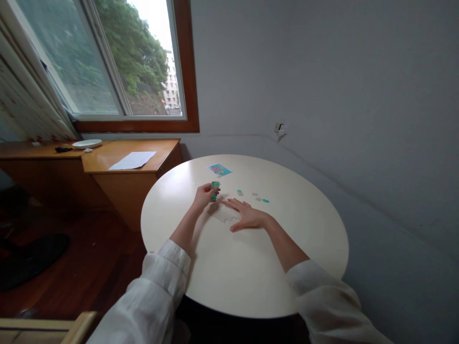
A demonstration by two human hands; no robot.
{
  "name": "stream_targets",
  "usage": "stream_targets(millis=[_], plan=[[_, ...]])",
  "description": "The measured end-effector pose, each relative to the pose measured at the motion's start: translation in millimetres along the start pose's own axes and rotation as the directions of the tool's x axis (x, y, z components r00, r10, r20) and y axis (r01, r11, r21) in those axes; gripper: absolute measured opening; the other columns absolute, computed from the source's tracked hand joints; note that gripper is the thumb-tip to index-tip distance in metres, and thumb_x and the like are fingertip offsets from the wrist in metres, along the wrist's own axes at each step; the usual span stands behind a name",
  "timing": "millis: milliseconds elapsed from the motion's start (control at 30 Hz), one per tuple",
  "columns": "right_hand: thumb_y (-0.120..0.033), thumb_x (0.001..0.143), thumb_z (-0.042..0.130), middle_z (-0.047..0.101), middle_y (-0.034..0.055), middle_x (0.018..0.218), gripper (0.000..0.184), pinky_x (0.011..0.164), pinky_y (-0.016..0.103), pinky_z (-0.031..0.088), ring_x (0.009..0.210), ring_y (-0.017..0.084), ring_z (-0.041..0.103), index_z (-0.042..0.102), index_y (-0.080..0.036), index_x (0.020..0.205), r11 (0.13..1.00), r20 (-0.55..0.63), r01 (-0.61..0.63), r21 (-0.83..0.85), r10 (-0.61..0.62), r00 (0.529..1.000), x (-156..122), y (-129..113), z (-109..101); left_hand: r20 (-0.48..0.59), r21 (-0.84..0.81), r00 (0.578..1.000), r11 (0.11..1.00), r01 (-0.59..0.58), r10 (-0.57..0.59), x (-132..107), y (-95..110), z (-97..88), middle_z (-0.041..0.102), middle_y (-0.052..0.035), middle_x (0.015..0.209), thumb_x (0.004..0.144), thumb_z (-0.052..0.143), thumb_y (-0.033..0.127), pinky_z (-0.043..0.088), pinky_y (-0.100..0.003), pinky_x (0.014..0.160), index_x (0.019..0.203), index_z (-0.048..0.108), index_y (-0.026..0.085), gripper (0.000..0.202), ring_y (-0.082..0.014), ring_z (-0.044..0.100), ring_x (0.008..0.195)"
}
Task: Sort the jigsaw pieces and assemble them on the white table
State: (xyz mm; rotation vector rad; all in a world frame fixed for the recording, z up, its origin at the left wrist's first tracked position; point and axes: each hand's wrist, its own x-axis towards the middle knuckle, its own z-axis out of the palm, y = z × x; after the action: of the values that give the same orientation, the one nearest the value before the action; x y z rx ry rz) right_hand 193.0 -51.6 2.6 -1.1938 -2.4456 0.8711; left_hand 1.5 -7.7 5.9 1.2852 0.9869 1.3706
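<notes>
A thin, patterned green section (215, 188), perhaps several pieces joined, is pinched between thumb and fingers of the left hand (204, 195), above the middle of the smooth, round white counter (247, 282). The right hand (250, 217) is held open, palm down, at a pale sheet (229, 219) with small dark marks. The work appears only partly done: teal pieces (265, 201) and pale pieces (255, 194), small and irregular, are left unjoined to the right. A flat blue picture card (219, 169) is laid farther away.
</notes>
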Motion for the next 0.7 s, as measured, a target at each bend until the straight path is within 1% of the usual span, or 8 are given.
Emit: stream_targets(millis=[33,100,200,267,367,467,633,700], plan=[[-0.057,0.052,0.068,0.019,0.0066,0.145,0.094,0.105,0.05,0.001,0.133,0.028,0.011,0.029,-0.031,0.134,0.997,0.013,-0.037,-0.074,0.038,0.999,1.3,-2.9,3.3,0.001,-0.002,1.0,1.0,-0.002,0.002,-0.1,-0.1,0.0,0.064,-0.0064,0.07,0.055,0.07,0.042,0.044,-0.026,0.057,0.076,0.064,0.011,0.038,-0.0128,0.056,0.061],[-0.058,0.059,0.063,0.019,0.0068,0.145,0.085,0.105,0.049,0.0,0.133,0.027,0.011,0.031,-0.03,0.133,0.983,0.002,-0.092,-0.159,0.094,0.996,4.0,-7.2,8.6,-0.001,-0.001,1.0,1.0,-0.001,0.001,0.0,-0.4,0.0,0.065,-0.0065,0.07,0.056,0.07,0.041,0.043,-0.025,0.057,0.076,0.064,0.011,0.037,-0.0127,0.056,0.061],[-0.055,0.07,0.055,0.023,0.0083,0.144,0.073,0.106,0.046,0.005,0.132,0.025,0.017,0.033,-0.027,0.133,0.971,-0.058,-0.138,-0.194,0.129,0.99,6.7,-10.5,12.2,-0.01,0.003,1.0,1.0,0.01,-0.01,0.6,-1.2,-0.1,0.065,-0.0064,0.069,0.057,0.07,0.04,0.044,-0.025,0.058,0.075,0.064,0.011,0.035,-0.0129,0.057,0.061],[-0.053,0.072,0.053,0.025,0.0099,0.143,0.069,0.105,0.045,0.009,0.131,0.025,0.02,0.034,-0.025,0.132,0.966,-0.099,-0.152,-0.208,0.133,0.986,7.7,-11.0,13.0,-0.013,-0.001,1.0,1.0,0.009,-0.009,1.0,-1.6,-0.1,0.065,-0.0061,0.068,0.058,0.07,0.039,0.044,-0.026,0.058,0.075,0.063,0.011,0.033,-0.0131,0.057,0.061],[-0.051,0.072,0.055,0.029,0.0112,0.14,0.068,0.104,0.044,0.014,0.13,0.025,0.023,0.037,-0.024,0.131,0.964,-0.145,-0.147,-0.221,0.117,0.983,9.0,-10.3,14.0,-0.014,-0.005,1.0,1.0,0.001,-0.001,1.4,-1.7,0.0,0.064,-0.0057,0.068,0.059,0.069,0.038,0.044,-0.025,0.058,0.076,0.063,0.012,0.031,-0.0127,0.058,0.06],[-0.047,0.069,0.059,0.038,0.0101,0.136,0.069,0.101,0.044,0.02,0.126,0.026,0.03,0.038,-0.023,0.13,0.97,-0.206,-0.116,-0.213,0.071,0.976,10.4,-8.2,15.8,-0.028,-0.005,1.0,1.0,0.008,-0.008,1.6,-1.3,0.1,0.064,-0.0054,0.068,0.061,0.068,0.037,0.044,-0.025,0.057,0.076,0.061,0.012,0.03,-0.0122,0.057,0.059],[-0.039,0.063,0.066,0.048,0.0075,0.127,0.067,0.097,0.043,0.03,0.117,0.026,0.04,0.045,-0.024,0.125,0.981,-0.335,-0.024,-0.194,-0.043,0.941,12.8,-2.5,18.1,-0.057,-0.018,0.998,1.0,0.024,-0.025,2.8,-2.2,0.0,0.063,-0.005,0.068,0.062,0.067,0.037,0.044,-0.025,0.056,0.076,0.058,0.013,0.029,-0.0118,0.057,0.058],[-0.037,0.064,0.066,0.052,0.0073,0.122,0.062,0.095,0.042,0.033,0.113,0.024,0.044,0.048,-0.024,0.121,0.987,-0.383,0.012,-0.161,-0.074,0.921,13.5,-1.0,18.1,-0.065,-0.013,0.998,1.0,0.021,-0.021,3.7,-3.3,-0.2,0.063,-0.0049,0.069,0.063,0.066,0.037,0.044,-0.025,0.057,0.077,0.057,0.013,0.029,-0.0116,0.057,0.057]])
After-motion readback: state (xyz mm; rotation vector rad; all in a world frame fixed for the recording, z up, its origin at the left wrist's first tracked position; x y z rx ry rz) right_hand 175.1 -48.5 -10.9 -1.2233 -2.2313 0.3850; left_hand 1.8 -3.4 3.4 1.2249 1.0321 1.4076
